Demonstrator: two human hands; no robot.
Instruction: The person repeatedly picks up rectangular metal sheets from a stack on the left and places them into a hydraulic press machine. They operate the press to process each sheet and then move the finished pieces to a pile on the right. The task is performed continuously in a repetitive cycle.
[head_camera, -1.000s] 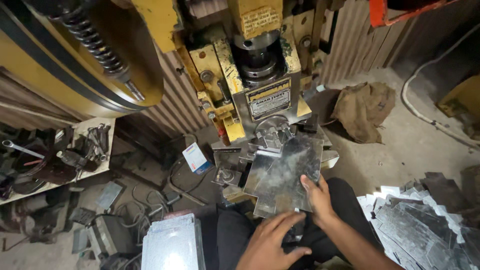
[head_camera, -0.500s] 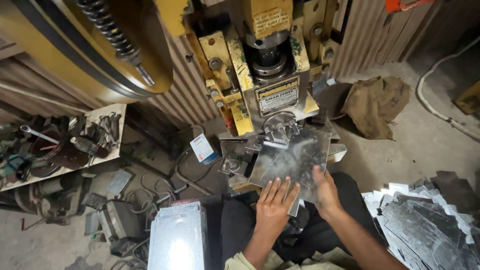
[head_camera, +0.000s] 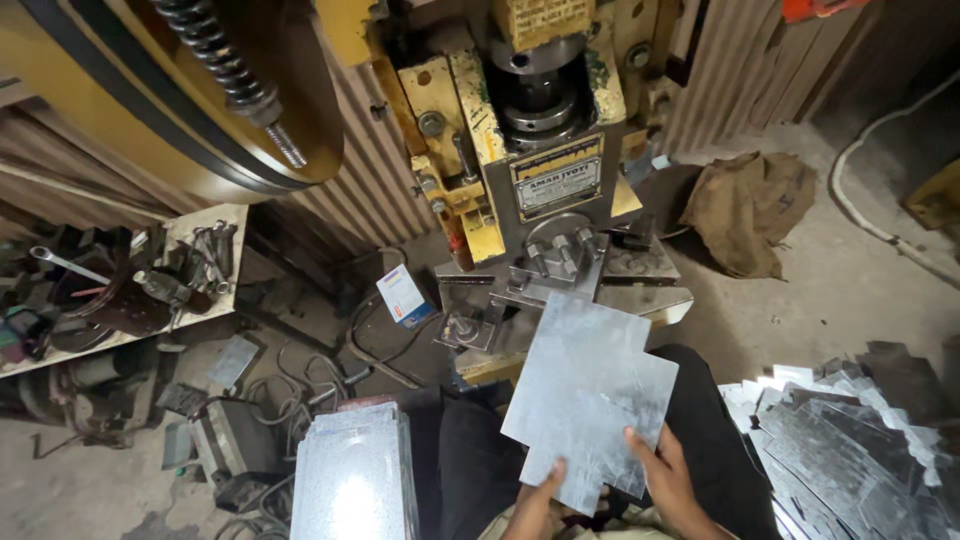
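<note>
Holding, seemingly two-handed, notched sheet (head_camera: 585, 400).

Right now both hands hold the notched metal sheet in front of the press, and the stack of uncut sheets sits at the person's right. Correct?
Not quite. The head view shows the stack of uncut sheets at the person's left; the right side holds a pile of cut pieces. Both hands do hold the notched metal sheet.

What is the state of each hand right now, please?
Left hand: closed on the lower edge of the metal sheet.
Right hand: closed on the same metal sheet, thumb on top.
</note>
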